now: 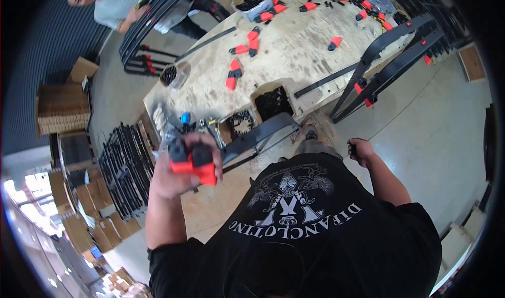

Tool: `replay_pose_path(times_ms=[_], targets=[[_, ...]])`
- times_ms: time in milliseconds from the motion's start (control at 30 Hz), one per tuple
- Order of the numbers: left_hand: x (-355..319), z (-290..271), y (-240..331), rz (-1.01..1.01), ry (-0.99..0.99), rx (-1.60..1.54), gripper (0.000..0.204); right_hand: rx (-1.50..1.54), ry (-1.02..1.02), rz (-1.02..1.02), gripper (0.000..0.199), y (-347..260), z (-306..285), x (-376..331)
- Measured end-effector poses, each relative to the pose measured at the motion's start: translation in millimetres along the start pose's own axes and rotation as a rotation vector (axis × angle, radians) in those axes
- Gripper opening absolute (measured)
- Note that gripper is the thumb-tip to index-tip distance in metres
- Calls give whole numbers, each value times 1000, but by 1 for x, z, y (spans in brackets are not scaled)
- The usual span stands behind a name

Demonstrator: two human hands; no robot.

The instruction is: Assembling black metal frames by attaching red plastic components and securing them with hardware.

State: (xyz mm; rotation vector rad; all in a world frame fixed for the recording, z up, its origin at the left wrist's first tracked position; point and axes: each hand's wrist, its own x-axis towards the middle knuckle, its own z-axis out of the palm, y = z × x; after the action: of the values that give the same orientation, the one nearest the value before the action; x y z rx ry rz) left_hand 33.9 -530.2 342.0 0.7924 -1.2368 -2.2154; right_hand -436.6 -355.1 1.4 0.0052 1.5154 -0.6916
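My left hand (171, 185) is raised beside the near left corner of the table, its fingers wrapped round a pair of red-and-black plastic end pieces (195, 169). Off to the right, away from the table, my right hand (363, 153) is closed, with a small dark thing (353, 149) showing at its fingers; its kind is too small to make out. A black curved metal frame (263, 131) leans at the table's near edge, just right of my left hand. More red-and-black pieces (231, 82) lie scattered over the wooden table (294, 51).
Two bins of small black parts, one bin (272, 102) and a lighter bin (239, 124), sit at the near edge. Another black frame (379, 56) stands at the right. Across the table a person (126, 8) stands by several curved frames (152, 22). Cardboard boxes (63, 106) are stacked at left.
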Motion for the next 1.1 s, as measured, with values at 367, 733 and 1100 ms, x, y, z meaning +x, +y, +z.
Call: replay_pose_path(times_ms=[367, 733, 1100], targets=[[-146, -94, -275, -249, 976, -286, 24, -235, -43, -15, 10, 61, 80, -31], [-5, -136, -250, 22, 853, -340, 12, -208, 54, -119, 12, 78, 69, -99], [-33, -46, -259, -150, 756, -326, 15, 1, -286, -260, 25, 38, 85, -91]])
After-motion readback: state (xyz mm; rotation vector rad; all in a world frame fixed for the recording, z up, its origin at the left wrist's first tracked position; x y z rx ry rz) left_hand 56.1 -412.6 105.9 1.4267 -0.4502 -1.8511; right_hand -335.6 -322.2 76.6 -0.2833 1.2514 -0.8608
